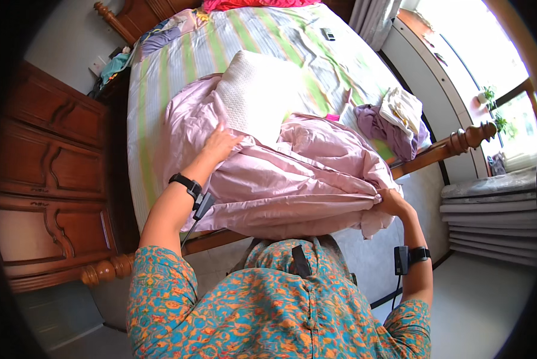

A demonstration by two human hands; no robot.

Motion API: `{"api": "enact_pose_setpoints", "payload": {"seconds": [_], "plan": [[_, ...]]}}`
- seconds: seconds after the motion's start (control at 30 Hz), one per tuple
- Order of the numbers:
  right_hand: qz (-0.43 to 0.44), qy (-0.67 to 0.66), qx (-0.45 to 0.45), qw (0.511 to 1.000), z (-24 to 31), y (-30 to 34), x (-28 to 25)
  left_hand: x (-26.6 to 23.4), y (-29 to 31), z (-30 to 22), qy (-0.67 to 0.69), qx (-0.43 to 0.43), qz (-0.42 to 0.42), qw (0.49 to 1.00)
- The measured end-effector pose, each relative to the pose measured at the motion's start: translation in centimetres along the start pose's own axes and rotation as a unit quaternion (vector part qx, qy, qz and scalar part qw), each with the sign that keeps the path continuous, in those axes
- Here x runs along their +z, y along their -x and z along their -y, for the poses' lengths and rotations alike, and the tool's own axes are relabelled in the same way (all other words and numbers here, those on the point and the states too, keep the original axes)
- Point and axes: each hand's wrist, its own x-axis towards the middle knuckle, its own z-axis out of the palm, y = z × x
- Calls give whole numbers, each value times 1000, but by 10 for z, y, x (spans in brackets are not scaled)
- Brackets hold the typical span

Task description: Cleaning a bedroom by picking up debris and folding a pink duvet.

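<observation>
A pink fabric cover (292, 191) lies bunched over the near end of the bed, part of it hanging over the footboard. On it and partly behind its folded edge rests a white textured pillow (253, 96); the pillow's near end is hidden by the cloth. My left hand (220, 145) lies on the cover by the pillow's lower left corner, its fingers stretched out. At the cover's right end, my right hand (391, 202) is closed on a gathered piece of its edge. Dark bands with small devices are strapped to both my forearms.
A striped sheet (149, 119) covers the bed. Purple and white clothes (394, 119) are heaped at its right edge, near the wooden footboard post (475, 137). Farther back lies a small dark remote-like object (328, 34). A wooden cabinet (53, 167) stands left, a windowsill right.
</observation>
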Motion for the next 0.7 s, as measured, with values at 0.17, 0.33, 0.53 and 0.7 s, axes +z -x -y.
{"api": "enact_pose_setpoints", "payload": {"seconds": [0.17, 0.33, 0.53, 0.7], "plan": [[-5, -17, 24, 1000, -15, 8, 5, 48, 55, 53, -37, -169, 156, 973], [3, -31, 1, 1000, -3, -15, -4, 116, 179, 94, -117, -341, 318, 877], [25, -4, -25, 999, 16, -46, -23, 103, 332, 107, -77, -527, 457, 713], [-23, -52, -87, 995, 0, -88, -16, 78, 439, 117, -83, -665, 368, 645]]}}
